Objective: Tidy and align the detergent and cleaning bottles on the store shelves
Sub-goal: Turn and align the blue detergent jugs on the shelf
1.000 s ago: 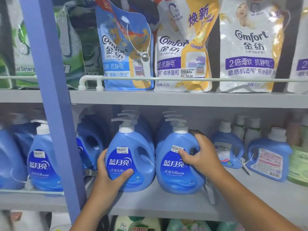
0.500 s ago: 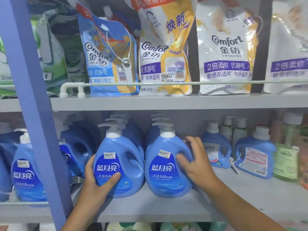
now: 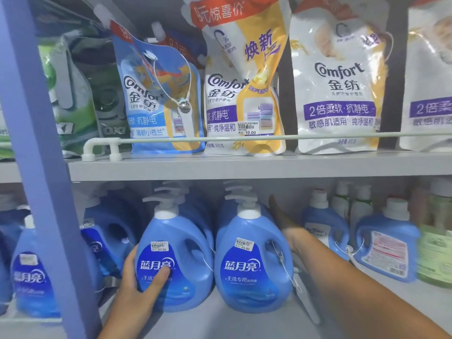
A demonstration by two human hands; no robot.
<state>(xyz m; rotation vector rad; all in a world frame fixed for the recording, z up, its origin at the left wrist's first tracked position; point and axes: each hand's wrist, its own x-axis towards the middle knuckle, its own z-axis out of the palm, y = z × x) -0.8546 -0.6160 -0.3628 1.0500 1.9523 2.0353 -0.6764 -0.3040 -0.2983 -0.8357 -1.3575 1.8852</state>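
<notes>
Left hand (image 3: pixel 137 277) wrapped round the left flank of the left pump bottle (image 3: pixel 175 263), thumb pressed across its front label, other fingers hidden behind. Right hand (image 3: pixel 283 223) reaching in behind the right pump bottle (image 3: pixel 253 265) at about 2 o'clock of it, fingers straight and together, pointing into the shelf; blurred, and contact with the bottle not to be told.

Both bottles upright on the lower shelf (image 3: pixel 244 324), long axes vertical, pump spouts pointing to 9 o'clock, labels facing forward, handles toward 3 o'clock; standing just beside each other near the shelf's front edge, more of the same lined up behind.

At 9 o'clock, a blue upright post (image 3: pixel 44 167) close to the left hand. At 3 o'clock, a bare strip of shelf around the right forearm, then smaller capped bottles (image 3: pixel 386 243). At 12 o'clock, the upper shelf (image 3: pixel 244 167) with Comfort refill pouches (image 3: pixel 337 81) behind a rail (image 3: pixel 293 137).
</notes>
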